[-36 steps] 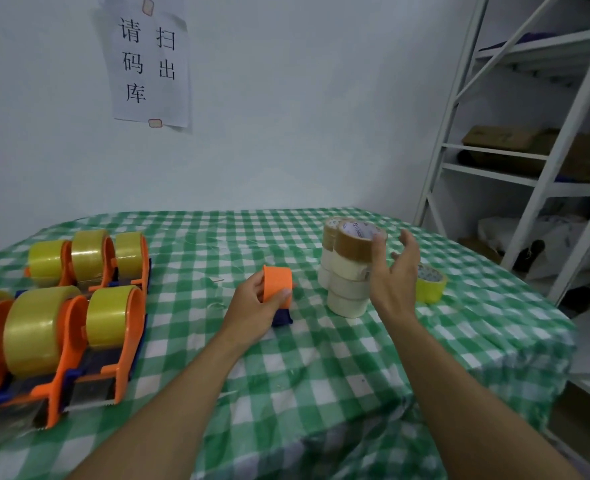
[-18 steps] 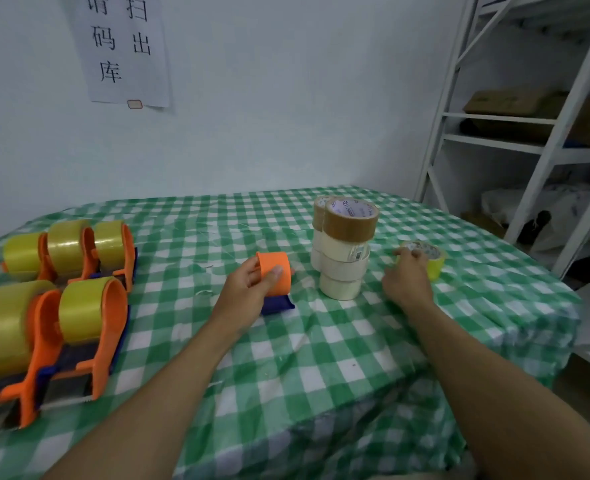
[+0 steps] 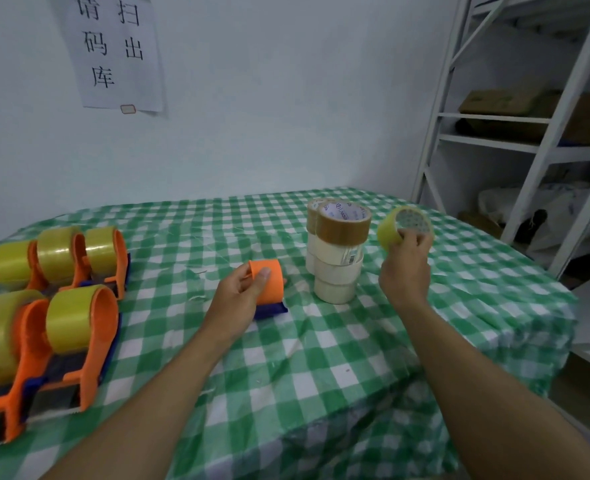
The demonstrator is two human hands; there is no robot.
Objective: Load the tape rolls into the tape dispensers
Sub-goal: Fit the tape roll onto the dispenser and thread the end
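While the right hand [image 3: 406, 271] pinches the yellow tape roll [image 3: 390, 230] aloft beside the stack of rolls [image 3: 338, 251], the left hand [image 3: 238, 299] grips the empty orange dispenser [image 3: 274, 285] on the green checked tablecloth [image 3: 321, 358]. Advice: line core squarely with hub, dispenser braced. Loaded dispensers [image 3: 61, 306] left; white shelving [image 3: 529, 133] right; paper notice [image 3: 113, 50] on wall.

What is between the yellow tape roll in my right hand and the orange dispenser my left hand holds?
The stack of tape rolls stands between the yellow tape roll and the orange dispenser; nearer you, only tablecloth shows.
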